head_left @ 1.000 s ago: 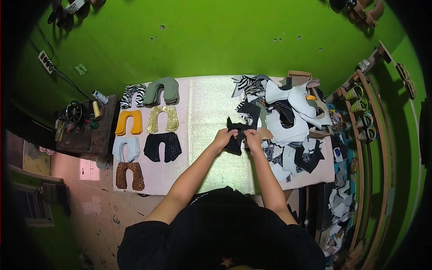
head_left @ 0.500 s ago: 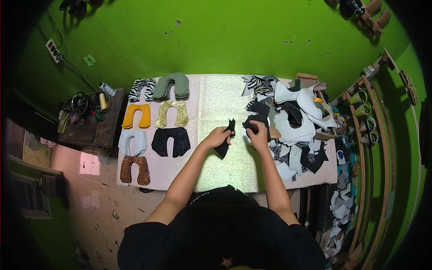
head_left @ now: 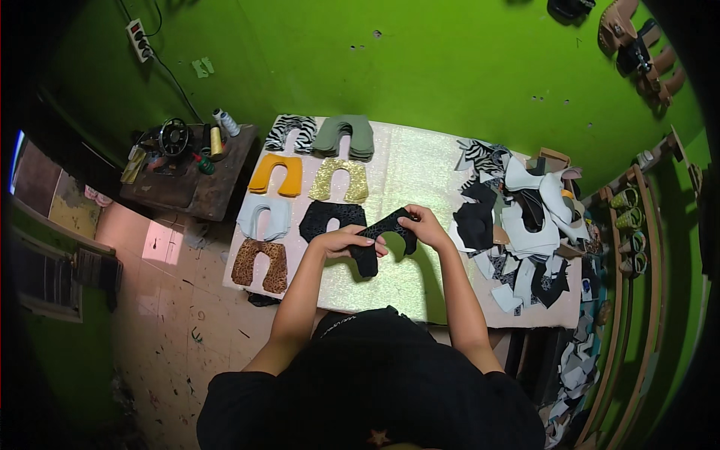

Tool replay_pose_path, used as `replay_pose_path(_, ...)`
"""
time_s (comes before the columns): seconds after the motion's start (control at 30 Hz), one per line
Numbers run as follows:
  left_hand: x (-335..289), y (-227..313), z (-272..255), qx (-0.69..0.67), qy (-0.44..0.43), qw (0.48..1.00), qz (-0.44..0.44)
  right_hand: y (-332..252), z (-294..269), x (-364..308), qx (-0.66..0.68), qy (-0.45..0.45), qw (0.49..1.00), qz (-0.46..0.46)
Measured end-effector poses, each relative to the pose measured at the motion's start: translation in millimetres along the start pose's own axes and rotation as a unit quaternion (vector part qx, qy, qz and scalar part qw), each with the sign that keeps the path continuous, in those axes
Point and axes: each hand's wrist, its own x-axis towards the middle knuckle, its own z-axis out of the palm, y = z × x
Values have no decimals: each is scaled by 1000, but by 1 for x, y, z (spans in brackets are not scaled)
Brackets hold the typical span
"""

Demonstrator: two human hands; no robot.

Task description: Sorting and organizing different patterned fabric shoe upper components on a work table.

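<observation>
Above the middle of the table, my left hand (head_left: 341, 241) and my right hand (head_left: 425, 227) hold a black patterned U-shaped cut piece (head_left: 365, 259) between them. Its curved opening faces down toward my body. The left thumb lies across one leg, while the right fingers pinch the other side near the bend. Partly behind my left hand lies a stack of black patterned U-shaped pieces (head_left: 316, 219). Close by are stacks in leopard print (head_left: 247, 262), pale grey (head_left: 250, 219), glittery gold (head_left: 325, 181), orange-yellow (head_left: 262, 177), sage green (head_left: 330, 142) and zebra print (head_left: 280, 135).
At the table's right, a heap of black, white and patterned scraps (head_left: 529, 232) spreads out. A sewing machine (head_left: 174, 137) with thread cones (head_left: 226, 122) stands left on a dark bench (head_left: 180, 191). Wooden racks (head_left: 652, 247) with shoes line the right wall.
My right hand has left the scrap heap and come to the black piece, which both hands now hold with its U shape showing. The whole view has turned, shifting the table rightward.
</observation>
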Motion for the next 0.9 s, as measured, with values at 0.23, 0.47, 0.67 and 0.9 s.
replay_pose_path(0.23,-48,-11,-34,-76,107,986,102,10,58,31,-7,112,993,-17)
replay_pose_path(0.47,-48,-26,-96,56,411,902,121,34,106,61,-188,170,966,52)
replay_pose_path(0.67,-38,-39,-133,255,507,812,134,22,125,73,-195,240,950,42)
replay_pose_path(0.9,-40,-24,-92,470,597,651,3,13,139,60,-387,240,885,99)
